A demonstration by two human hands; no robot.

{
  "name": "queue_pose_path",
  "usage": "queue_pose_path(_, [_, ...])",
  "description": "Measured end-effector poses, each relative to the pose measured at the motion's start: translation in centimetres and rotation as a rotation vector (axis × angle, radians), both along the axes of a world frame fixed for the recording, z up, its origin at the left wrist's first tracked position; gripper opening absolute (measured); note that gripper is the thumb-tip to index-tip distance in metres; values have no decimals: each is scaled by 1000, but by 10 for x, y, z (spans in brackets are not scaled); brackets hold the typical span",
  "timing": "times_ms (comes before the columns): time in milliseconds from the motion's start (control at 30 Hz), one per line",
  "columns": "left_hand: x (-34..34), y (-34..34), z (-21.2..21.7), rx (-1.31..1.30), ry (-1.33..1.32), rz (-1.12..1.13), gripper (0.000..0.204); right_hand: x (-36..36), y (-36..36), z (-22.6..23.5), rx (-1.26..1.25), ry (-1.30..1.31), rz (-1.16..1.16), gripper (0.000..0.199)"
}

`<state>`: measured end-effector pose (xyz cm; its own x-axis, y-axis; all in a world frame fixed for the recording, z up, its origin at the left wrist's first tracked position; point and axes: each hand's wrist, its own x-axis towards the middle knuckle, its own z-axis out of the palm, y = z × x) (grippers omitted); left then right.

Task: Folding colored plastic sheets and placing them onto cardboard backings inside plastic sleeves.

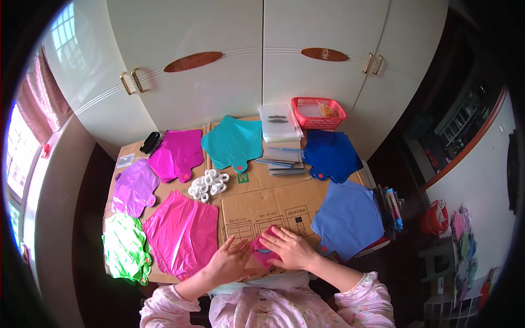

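Observation:
Near the front edge of the cardboard, a small folded piece of dark pink foil (260, 257) lies flat, with a bit of light blue showing on it. My right hand (287, 249) rests palm down on it, fingers stretched out. Just left of the foil is my left hand (229, 261), its fingers extended and holding nothing visible; whether it touches the foil's edge I cannot tell. Flat pink foil balloons (183, 232) spread beside my left forearm. To the right of my right hand lie light blue foil balloons (350, 218).
Cardboard (246, 205) covers the table. Around it lie green (124, 246), purple (134, 188), magenta (175, 156), teal (234, 143) and dark blue foil balloons (331, 154). White ribbon rolls (209, 185), grey-blue packets (281, 160), clear bags (279, 121) and a red basket (319, 121) stand farther back.

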<state>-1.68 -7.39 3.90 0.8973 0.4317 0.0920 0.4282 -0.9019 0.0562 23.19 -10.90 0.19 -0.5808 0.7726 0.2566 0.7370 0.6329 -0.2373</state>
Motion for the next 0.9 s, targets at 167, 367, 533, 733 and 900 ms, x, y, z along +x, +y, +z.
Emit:
queue_pose_path(167, [23,90,21,225,296,-65,9,-6,-17,-2,-11,8,-62,74])
queue_pose_path(367, [107,207,8,-122,-305,247,13,-9,-30,2,-61,-14,-120,75])
queue_pose_path(533, [138,236,6,-387,-235,329,20,-7,-31,1,-69,30,-106,75])
queue_pose_path(733, [149,247,-8,-423,-237,342,21,-6,-30,2,-49,56,-108,74])
queue_pose_path(900, [152,247,-4,-420,-228,356,23,-5,-30,3,-60,61,-101,74])
